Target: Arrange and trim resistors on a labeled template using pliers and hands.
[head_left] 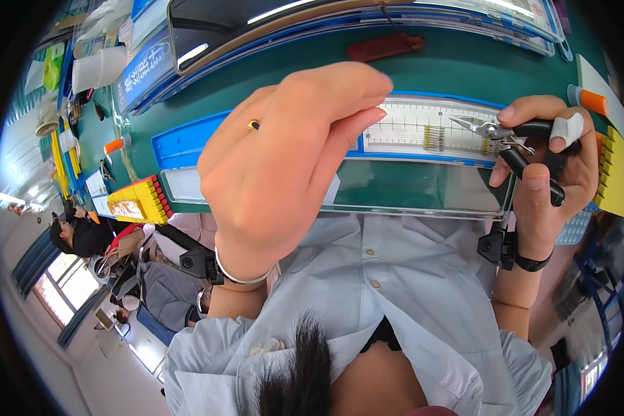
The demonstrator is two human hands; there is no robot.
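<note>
My left hand (277, 159) is raised over the table, its back toward me, a gold ring on one finger. Thumb and forefinger are drawn together above the white ruled board (395, 142); anything between them is too small or hidden to make out. On the board lie small yellowish parts (434, 139) in tight rows. In my right hand (558, 156) are small pliers (492, 132) with black handles, jaws slightly apart and pointing left over the board's right end. A finger of that hand wears a white wrap (567, 130).
A blue tray strip (187, 142) extends left of the board. A yellow-and-red block (142, 201) is at the table's left; a yellow one (611, 173) is beyond my right hand. Orange-topped items (593, 102) flank the workspace. Behind lie a dark red piece (385, 46) and a dark-screened panel (222, 35).
</note>
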